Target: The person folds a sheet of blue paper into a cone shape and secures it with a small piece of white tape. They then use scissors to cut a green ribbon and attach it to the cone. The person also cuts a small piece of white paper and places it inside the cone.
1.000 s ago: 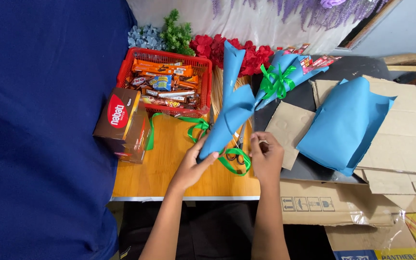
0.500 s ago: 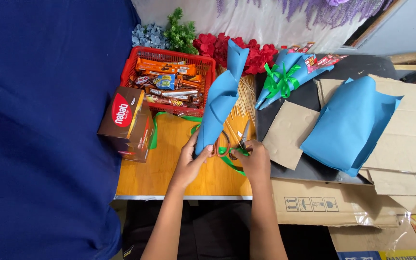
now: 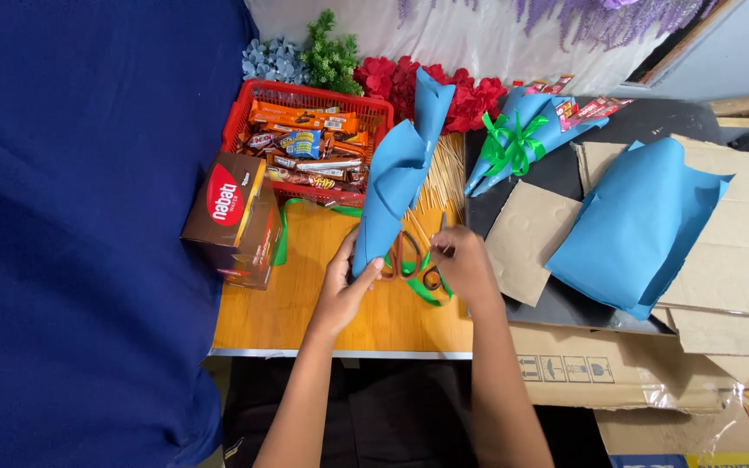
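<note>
Mid-frame, left hand [image 3: 340,282] grips the narrow base of a matte blue paper cone [image 3: 396,178]; right hand [image 3: 461,264] beside it pinches glossy green ribbon [image 3: 422,286] over orange-handled scissors [image 3: 405,260].

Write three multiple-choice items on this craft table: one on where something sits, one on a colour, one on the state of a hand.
1. Where is the red basket of snack bars?
A. At the table's far side, by the artificial flowers
B. On the cardboard
C. Under the table

2. What colour is the ribbon tying the finished cone?
A. Red
B. Green
C. White

3. What is the left hand doing?
A. Lying flat on the table
B. Reaching into the basket
C. Gripping the blue paper cone near its lower end

Answers:
1 A, the basket sits at the back edge, just before the flowers.
2 B, a green bow wraps that cone.
3 C, its fingers curl round the cone.
</note>
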